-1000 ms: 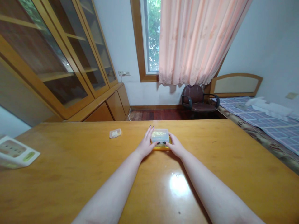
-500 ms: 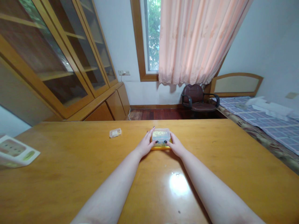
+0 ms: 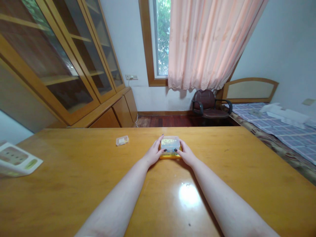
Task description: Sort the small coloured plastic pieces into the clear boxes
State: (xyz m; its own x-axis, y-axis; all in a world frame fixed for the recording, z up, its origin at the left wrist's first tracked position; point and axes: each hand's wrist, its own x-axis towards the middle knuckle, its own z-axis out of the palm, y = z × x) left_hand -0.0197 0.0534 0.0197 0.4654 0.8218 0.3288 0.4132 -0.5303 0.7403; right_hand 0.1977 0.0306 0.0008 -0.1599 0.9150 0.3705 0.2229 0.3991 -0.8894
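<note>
A small clear plastic box [image 3: 171,142] with yellowish contents sits near the far edge of the wooden table, with a yellow-orange layer at its base. My left hand [image 3: 155,152] is closed against its left side, thumb across the front face. On the opposite side my right hand [image 3: 187,152] grips it the same way, and the two thumbs point toward each other. The fingers behind the box are partly hidden. To the left of my left hand lies a smaller, flat clear case [image 3: 122,141], touched by neither hand.
The glossy table [image 3: 86,184] carries a white container [image 3: 18,159] with a printed panel at its left edge. Beyond it stand a glass-fronted cabinet [image 3: 95,77], a brown armchair [image 3: 209,103] and, at right, a bed [image 3: 278,121] with a checked cover.
</note>
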